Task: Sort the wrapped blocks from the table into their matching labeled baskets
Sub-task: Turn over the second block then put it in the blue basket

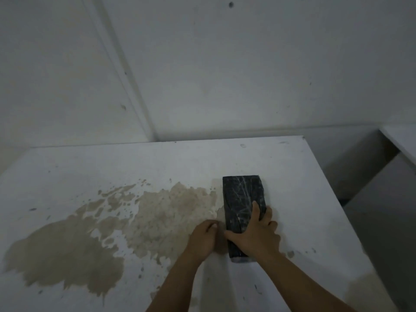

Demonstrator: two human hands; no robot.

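white table (281, 167) set into a wall corner; far edge runs against the wall, right edge drops to a gap with grey floor and a second white surface (400, 140) beyond. big tan stain (90, 233) across left and middle of the tabletop. plenty of bare top left of and behind the block, less on its right before the edge.

one wrapped block (242, 199), dark with pale crackle lines, lying flat right of centre, long axis pointing away, well inside the right edge.

right hand (256, 235) draped over the block's near half: fingers spread, thumb down the left side, index finger on the top face, others wrapping the right side. gripping or just resting, cannot tell.

left hand (202, 237) just beside the block's left side, fingers curled in loosely, holding nothing visible; touching the block or not, cannot tell.

no baskets in view.
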